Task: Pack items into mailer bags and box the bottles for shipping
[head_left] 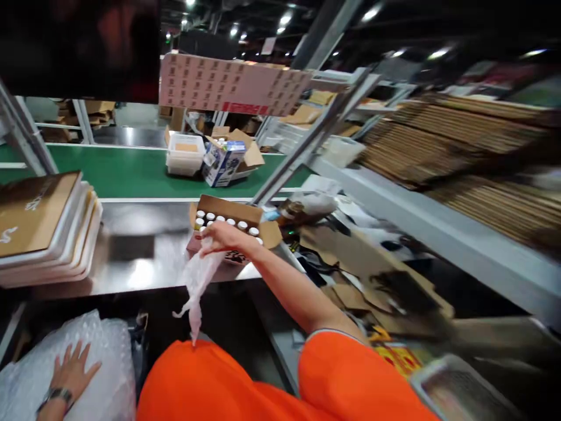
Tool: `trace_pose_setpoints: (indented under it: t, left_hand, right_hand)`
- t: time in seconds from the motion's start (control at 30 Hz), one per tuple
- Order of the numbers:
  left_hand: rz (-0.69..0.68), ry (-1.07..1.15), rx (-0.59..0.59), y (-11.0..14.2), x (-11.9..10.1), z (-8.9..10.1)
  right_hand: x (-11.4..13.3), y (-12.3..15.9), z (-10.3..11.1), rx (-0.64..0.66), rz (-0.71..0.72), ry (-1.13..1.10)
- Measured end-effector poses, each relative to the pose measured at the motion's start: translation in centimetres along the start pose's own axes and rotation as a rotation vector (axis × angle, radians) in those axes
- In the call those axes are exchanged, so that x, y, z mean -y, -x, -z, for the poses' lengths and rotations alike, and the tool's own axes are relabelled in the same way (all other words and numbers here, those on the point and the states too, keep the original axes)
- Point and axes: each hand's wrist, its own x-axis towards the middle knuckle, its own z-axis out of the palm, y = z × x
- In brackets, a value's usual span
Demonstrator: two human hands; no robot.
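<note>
My right hand (223, 237) is closed on a crumpled piece of bubble wrap (198, 286) that hangs down from it. The hand is right at the front of an open cardboard box (258, 217) filled with several white-capped bottles (218, 220), standing on the steel worktop (140, 257). My left hand (72, 369) lies flat, fingers spread, on a pile of bubble wrap (100, 356) at the lower left, with a watch on the wrist. My orange shirt fills the bottom middle.
A stack of flat brown-and-white boxes (44, 225) sits at left. The green conveyor belt (118, 169) carries a white bin (186, 153) and an open carton (230, 158). Stacks of flat cardboard (460, 152) fill the right-hand shelf; cardboard scraps (350, 257) lie below.
</note>
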Motion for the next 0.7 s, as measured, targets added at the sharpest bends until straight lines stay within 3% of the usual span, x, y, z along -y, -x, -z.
trace_pose_setpoints:
  t: [0.07, 0.13, 0.2, 0.27, 0.33, 0.47, 0.6, 0.7]
  left_hand:
    - [0.050, 0.007, -0.061, -2.0, 1.5, -0.1]
    - [0.086, 0.052, -0.095, -3.2, 1.7, 1.4]
    - [0.062, 0.137, -0.155, -3.9, 0.9, 3.8]
    - [0.022, 0.228, -0.263, -4.4, -0.4, 6.4]
    - [-0.022, 0.289, -0.353, -4.7, -2.2, 8.7]
    - [-0.179, 0.353, -0.428, -4.5, -6.8, 11.8]
    - [-0.272, 0.446, -0.528, -3.8, -12.8, 12.8]
    - [-0.285, 0.510, -0.510, -3.5, -18.1, 12.9]
  right_hand:
    - [-2.4, 2.2, 5.3, -0.262, -0.045, 0.087]
    - [-5.2, 4.4, 9.3, -0.585, -0.118, 0.152]
    - [-8.0, 6.4, 11.6, -0.905, -0.204, 0.197]
    - [-10.6, 7.7, 11.8, -1.002, -0.241, 0.216]
    - [-13.1, 8.5, 10.3, -0.923, -0.220, 0.212]
    - [-17.4, 8.3, 5.2, -0.503, -0.161, 0.162]
    - [-21.5, 6.6, 1.2, -0.045, -0.110, 0.157]
    - [-24.0, 4.9, -0.4, 0.081, -0.026, 0.136]
